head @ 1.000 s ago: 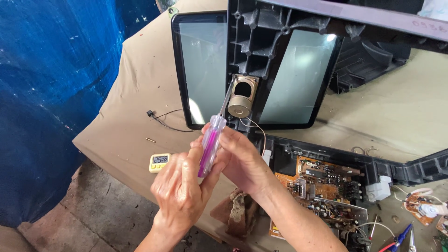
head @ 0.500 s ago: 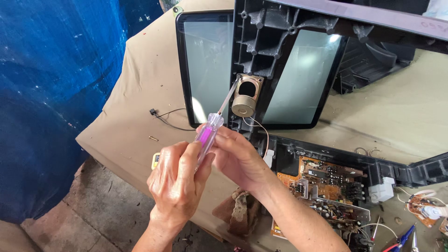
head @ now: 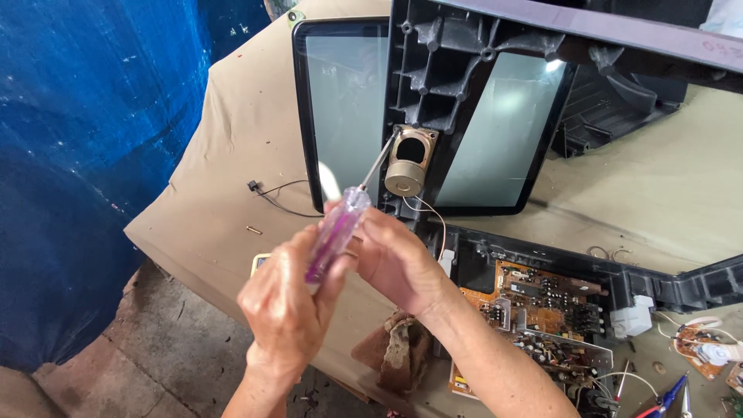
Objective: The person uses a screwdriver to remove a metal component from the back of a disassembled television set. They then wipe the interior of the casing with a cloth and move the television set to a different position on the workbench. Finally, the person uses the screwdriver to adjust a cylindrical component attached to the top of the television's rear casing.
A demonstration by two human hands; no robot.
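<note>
From the head view, the left hand [head: 290, 310] was clenched round the purple see-through handle of a screwdriver [head: 337, 232], and the right hand [head: 395, 259] gripped the same handle from the other side — both hands grasping it together. The screwdriver slanted up and away from the hands, its metal shaft reaching the speaker [head: 408, 164], with the tip at the speaker's upper left corner. The speaker, small, round and brass-coloured, sat in the dark plastic frame [head: 441, 70] that stood over a glass screen [head: 348, 93] lying on the bench [head: 232, 155]. Below and to the right of the speaker lay an orange circuit board [head: 534, 302] inside a black tray. A brown rag [head: 395, 348] lay just left of the board, under the right wrist. Left of the speaker, on the bench's tan cover, lay a thin black wire [head: 279, 197] — a small screw [head: 254, 229] lay near it.
</note>
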